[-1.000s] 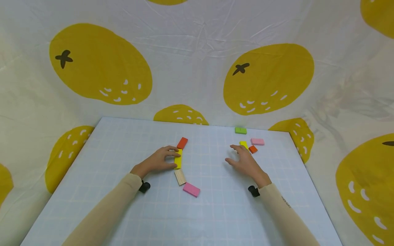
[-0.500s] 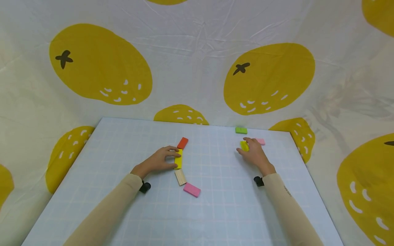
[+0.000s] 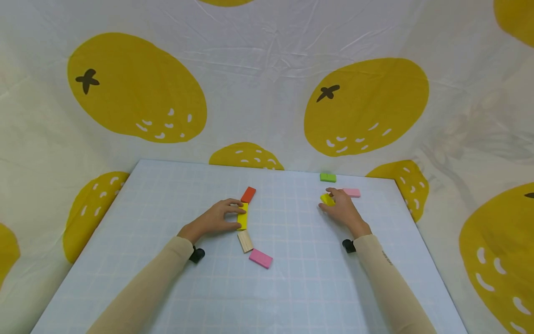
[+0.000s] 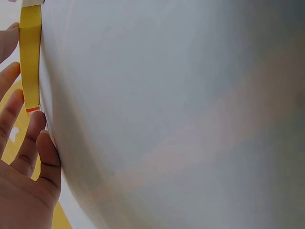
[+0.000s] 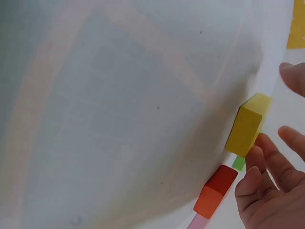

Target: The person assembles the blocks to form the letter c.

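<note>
In the head view my left hand [image 3: 217, 216] rests with spread, gently bent fingers on a yellow block [image 3: 243, 216]. Its fingertips lie along that block's face in the left wrist view. At the block's far end lies a red block [image 3: 248, 194], at its near end a plain wooden block [image 3: 245, 241], then a pink block [image 3: 260, 258], all in a curved row. On the right, my right hand [image 3: 344, 209] touches a second yellow block [image 5: 245, 125] with its fingertips; the thumb stands apart from it. Beneath this hand sits a small orange-red block [image 5: 215, 191], hidden in the head view.
Another pink block [image 3: 352, 192] lies just beyond the right hand. A green block [image 3: 327, 177] is near the back edge of the pale checked table [image 3: 288, 297]. A white cloth [image 3: 258, 102] with yellow fruit prints hangs behind and at the sides.
My right hand has moved right and away from me to the second yellow block, which has since shifted slightly left and turned. It now covers the orange-red block. The left hand stays put.
</note>
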Tool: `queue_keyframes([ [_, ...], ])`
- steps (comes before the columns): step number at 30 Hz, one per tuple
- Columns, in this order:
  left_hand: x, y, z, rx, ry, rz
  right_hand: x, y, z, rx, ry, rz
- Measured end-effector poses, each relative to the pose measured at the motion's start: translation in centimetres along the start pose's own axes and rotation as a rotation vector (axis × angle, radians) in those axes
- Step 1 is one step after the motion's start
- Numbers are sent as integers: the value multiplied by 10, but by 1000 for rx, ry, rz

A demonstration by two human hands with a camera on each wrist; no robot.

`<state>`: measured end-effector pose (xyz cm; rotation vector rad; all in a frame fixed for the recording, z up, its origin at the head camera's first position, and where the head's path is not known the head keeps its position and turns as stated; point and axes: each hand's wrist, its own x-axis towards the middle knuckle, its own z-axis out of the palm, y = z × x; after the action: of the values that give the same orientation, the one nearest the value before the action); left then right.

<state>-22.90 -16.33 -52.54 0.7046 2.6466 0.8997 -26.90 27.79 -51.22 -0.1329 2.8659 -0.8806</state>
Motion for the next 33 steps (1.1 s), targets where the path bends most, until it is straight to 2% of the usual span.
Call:
queue_keyframes([
  [7,1,0,1,11,-1,1,0,-1,2,-65,11,-17],
  [15,0,-1,0,10,2,3,0,-10,0,-22,17,-67],
  [25,1,-3,1,21,-6,1,11,-21,-1,-18,15,-55],
  [33,0,-3,1,18,2,10,16,-32,-4,8,35,-124],
])
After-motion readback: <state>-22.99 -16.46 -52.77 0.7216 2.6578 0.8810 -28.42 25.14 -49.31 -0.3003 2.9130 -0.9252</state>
